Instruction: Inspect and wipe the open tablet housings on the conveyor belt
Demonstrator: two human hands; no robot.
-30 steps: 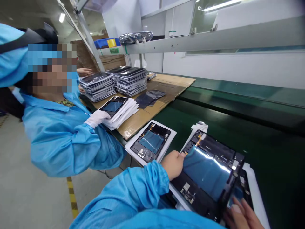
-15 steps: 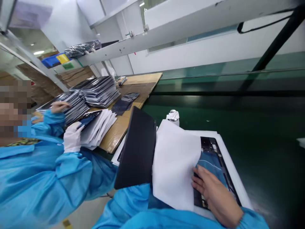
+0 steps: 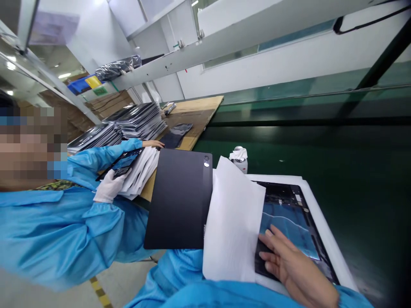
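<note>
R hand flat on open tablet, L hand hidden behind the lifted back cover.

R hand lies open, fingers spread, palm down on the tablet's lower-left corner; the tablet sits on a white tray at approx 4 o'clock on the green belt. White sheet at the hand's 10 o'clock overlaps the tablet's left edge. Dark back cover stands at 9 o'clock of the sheet; L hand prob. holds it from behind, but grip can't be told. Co-worker's gloved hand at 9 o'clock holds another tablet over a paper stack.
</note>
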